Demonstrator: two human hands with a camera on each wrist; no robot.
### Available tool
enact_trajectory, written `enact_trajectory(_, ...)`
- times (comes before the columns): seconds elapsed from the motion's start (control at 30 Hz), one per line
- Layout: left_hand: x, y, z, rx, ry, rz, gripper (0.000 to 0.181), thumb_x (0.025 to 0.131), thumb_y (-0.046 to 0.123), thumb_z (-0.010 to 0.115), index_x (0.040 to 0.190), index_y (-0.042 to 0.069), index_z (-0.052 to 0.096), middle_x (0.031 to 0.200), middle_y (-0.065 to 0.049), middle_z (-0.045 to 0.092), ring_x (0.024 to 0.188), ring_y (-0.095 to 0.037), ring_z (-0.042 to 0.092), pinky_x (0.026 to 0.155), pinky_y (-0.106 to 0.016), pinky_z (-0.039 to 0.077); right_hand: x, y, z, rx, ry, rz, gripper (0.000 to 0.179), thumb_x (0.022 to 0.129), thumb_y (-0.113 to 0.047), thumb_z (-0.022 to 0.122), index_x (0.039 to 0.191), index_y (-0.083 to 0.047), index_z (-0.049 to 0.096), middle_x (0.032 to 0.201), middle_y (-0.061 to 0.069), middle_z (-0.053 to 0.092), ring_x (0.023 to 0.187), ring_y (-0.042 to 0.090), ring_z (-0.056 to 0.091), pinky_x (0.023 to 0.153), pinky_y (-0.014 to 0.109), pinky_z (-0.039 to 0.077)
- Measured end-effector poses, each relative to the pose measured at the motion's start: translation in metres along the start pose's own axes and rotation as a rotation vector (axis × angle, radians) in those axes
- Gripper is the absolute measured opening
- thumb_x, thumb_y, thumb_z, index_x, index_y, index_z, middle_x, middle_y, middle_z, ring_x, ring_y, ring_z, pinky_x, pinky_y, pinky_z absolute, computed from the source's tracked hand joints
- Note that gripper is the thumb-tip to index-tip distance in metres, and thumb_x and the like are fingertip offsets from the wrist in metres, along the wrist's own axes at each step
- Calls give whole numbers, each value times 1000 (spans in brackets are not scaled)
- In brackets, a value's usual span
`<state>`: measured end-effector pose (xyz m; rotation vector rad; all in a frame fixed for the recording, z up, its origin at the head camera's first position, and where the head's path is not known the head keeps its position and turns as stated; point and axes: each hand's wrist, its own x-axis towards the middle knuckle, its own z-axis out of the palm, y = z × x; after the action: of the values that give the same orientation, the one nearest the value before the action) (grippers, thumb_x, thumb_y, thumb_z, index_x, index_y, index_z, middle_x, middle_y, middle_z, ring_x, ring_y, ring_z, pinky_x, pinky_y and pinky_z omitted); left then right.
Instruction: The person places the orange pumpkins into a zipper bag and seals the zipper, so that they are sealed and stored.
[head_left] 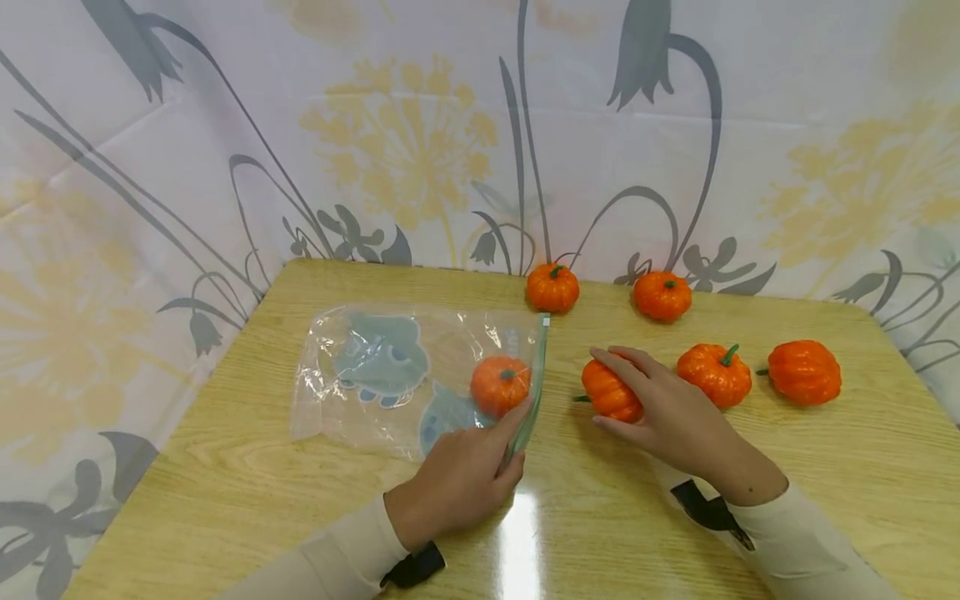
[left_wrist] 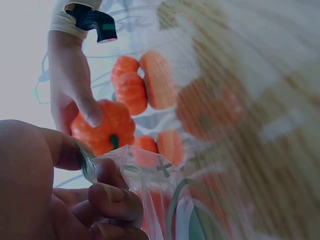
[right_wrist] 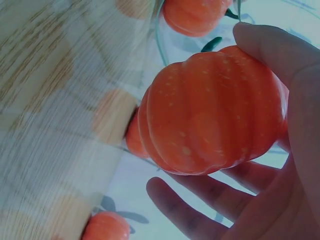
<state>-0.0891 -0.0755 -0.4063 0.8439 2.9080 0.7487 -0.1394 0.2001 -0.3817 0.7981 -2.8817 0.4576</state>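
Note:
My left hand [head_left: 461, 483] pinches the green-edged opening of a clear zip bag [head_left: 322, 412] that lies on the table, printed with pale blue cartoon figures. Inside the bag, near its opening, sits one small orange toy pumpkin [head_left: 495, 382]. To the right of the opening, my right hand [head_left: 667, 417] grips another toy pumpkin [head_left: 609, 392], thumb on one side and fingers on the other. Its green stem points left, toward the bag. The right wrist view shows this pumpkin [right_wrist: 210, 115] large, held between thumb and fingers.
Two more pumpkins sit right of my right hand, a nearer pumpkin [head_left: 712, 375] and a farther-right pumpkin [head_left: 804, 372]. Along the back edge stand a pumpkin [head_left: 552, 289] and another pumpkin [head_left: 662, 296]. Behind the wooden table [head_left: 225, 500] hangs a flower-patterned cloth [head_left: 420, 125].

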Motion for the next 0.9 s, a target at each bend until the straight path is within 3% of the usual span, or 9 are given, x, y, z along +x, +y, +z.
enact_trajectory(0.43,0,0,1,17,14,21,60,97,23,56,154,13,38,60,12,40,49,-3,38,46,-22,31,-1,-4,2,24,51,-6,80,83,-44,79,151,-22,42,144,9,50,68,11,58,65,36,57)
enact_trajectory(0.67,0,0,2,15,2,22,59,98,25,55,154,13,38,59,13,39,48,-3,36,45,-22,29,-1,-7,2,56,35,26,78,84,-47,77,150,-23,42,143,9,51,73,14,61,71,43,59)
enact_trajectory(0.9,1,0,2,10,-6,20,58,98,24,54,153,13,40,59,14,39,48,-2,37,46,-21,29,-1,-8,4,74,60,29,77,85,-49,75,149,-21,43,141,11,55,88,28,68,77,49,58)
